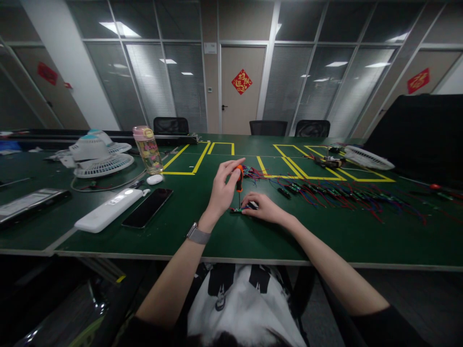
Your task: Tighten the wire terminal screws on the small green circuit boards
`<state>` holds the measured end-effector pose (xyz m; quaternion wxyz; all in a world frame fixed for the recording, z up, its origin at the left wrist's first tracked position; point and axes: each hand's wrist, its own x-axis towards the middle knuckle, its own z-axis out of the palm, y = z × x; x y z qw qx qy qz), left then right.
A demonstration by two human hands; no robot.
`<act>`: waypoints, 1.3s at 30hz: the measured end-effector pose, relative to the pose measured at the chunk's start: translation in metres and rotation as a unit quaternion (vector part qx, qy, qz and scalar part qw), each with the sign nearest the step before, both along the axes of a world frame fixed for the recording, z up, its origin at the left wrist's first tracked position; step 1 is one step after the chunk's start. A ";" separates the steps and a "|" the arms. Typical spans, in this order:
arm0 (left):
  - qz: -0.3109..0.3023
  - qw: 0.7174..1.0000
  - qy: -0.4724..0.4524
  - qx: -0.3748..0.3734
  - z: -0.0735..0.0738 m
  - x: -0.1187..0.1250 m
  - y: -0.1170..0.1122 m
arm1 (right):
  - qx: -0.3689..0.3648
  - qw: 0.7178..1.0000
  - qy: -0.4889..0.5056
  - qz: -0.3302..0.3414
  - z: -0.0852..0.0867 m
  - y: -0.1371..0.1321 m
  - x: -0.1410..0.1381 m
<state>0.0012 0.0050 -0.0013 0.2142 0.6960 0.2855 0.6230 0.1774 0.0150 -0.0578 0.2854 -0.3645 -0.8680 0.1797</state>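
My left hand (222,189) is closed around an orange-handled screwdriver (239,178), held upright with its tip down on a small green circuit board (238,210) on the green table (202,231). My right hand (262,207) lies on the table right of the board, its fingers pressed on the board's end. A grey watch (197,234) is on my left wrist.
Several small boards with red and blue wires (325,193) spread to the right. A black phone (147,207), a white power bank (108,209), a mouse (155,179), a bottle (147,149) and fans (97,159) sit left. Another fan (369,157) lies far right.
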 end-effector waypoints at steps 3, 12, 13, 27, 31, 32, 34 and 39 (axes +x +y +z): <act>-0.066 0.997 -0.023 -0.039 -0.001 0.002 0.000 | 0.000 1.000 -0.004 -0.001 0.001 -0.001 0.000; 0.022 0.999 0.034 0.027 -0.001 0.000 0.000 | -0.001 1.000 0.000 -0.002 0.000 0.000 0.000; 0.000 0.999 0.028 0.016 -0.001 0.000 0.000 | -0.001 1.000 0.001 -0.001 0.000 0.000 0.000; 0.006 0.999 0.029 0.022 -0.001 0.000 -0.002 | 0.002 1.000 -0.004 0.000 0.000 0.000 0.000; 0.081 0.994 0.041 0.055 -0.001 -0.001 -0.003 | 0.002 1.000 -0.002 0.003 -0.001 0.001 0.000; 0.099 0.992 0.046 0.062 -0.001 -0.001 -0.003 | 0.002 1.000 -0.002 0.003 -0.001 0.001 0.000; 0.091 0.993 0.049 0.063 -0.001 -0.001 -0.003 | 0.001 1.000 -0.002 0.002 -0.001 0.001 0.000; -0.013 0.999 0.024 0.023 -0.001 0.000 -0.002 | 0.004 1.000 -0.008 -0.001 0.000 0.000 0.000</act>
